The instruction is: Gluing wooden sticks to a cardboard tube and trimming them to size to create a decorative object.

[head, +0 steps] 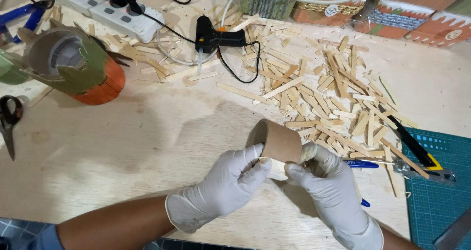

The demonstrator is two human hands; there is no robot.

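tube (275, 140) sat btwn our gloved hands, lifted just off the table (147, 132), long axis running left-right w/ open end facing up-left. left hand (225, 184) pinched its near rim; right hand (326, 181) cupped the far end. sticks (319, 93) lay beyond, nearer the right.

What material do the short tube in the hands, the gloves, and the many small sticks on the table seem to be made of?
The tube looks like brown cardboard: matte, with a thin pale rim. The gloves on the left hand and right hand look like thin white latex or a similar rubber, wrinkled and slightly shiny. The sticks seem to be pale, unpainted wood.
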